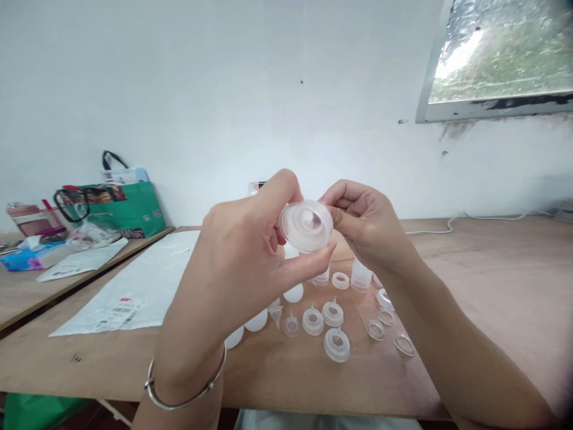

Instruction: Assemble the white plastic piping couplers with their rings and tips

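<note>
no legible text; barcode label (120, 312) on white plastic bag (134, 286) too blurred to read

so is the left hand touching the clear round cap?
Touching. Head view: left hand pinches the clear round cap, thumb under its rim, fingers behind.

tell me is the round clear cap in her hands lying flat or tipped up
Tipped up: the clear cap is held above the table between the left hand and right hand, its open round face turned toward the camera.
</note>
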Tool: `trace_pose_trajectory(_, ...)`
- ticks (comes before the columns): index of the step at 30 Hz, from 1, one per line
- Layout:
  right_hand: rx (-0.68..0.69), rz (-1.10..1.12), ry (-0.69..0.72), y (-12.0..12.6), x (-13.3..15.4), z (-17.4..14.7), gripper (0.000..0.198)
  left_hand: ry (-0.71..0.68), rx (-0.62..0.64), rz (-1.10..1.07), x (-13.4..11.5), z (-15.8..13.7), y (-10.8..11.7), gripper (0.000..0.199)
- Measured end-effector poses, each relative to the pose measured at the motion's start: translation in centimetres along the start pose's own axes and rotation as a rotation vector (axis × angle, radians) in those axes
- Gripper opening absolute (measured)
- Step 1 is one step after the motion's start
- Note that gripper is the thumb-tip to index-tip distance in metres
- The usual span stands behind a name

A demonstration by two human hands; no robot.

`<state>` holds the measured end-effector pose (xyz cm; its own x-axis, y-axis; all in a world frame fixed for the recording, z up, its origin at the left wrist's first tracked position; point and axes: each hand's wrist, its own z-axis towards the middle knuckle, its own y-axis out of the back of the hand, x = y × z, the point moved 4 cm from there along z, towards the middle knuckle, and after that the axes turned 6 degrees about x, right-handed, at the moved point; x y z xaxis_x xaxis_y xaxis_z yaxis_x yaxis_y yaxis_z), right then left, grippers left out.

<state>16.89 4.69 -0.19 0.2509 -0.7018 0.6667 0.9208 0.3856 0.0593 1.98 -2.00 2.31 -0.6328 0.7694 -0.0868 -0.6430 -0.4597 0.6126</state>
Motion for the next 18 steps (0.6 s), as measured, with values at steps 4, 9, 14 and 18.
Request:
trace_pose_trajectory(4, 0.019, 0.007, -0.026, 0.1, -0.6, 0.2, 0.03, 0.008, -0.001, 0.028, 0.0, 0.0, 0.0, 0.027)
trace_pose_trajectory(9, 0.083, -0.002, -0.059, -0.1, -0.4, 0.0, 0.025, 0.0, 0.043, 0.001, 0.4, 0.0, 0.2, 0.025)
trace_pose_trajectory(14, 0.174, -0.152, -0.121, 0.9, 0.1, -0.1, 0.016, 0.066, 0.264, -0.044, 2.2, -0.1, 0.0, 0.035)
trace_pose_trajectory(18, 0.389, -0.64, -0.376, 2.0, -2.1, 0.1, 0.009, 0.162, 0.266, 0.122, 3.6, -0.6, 1.1, 0.052)
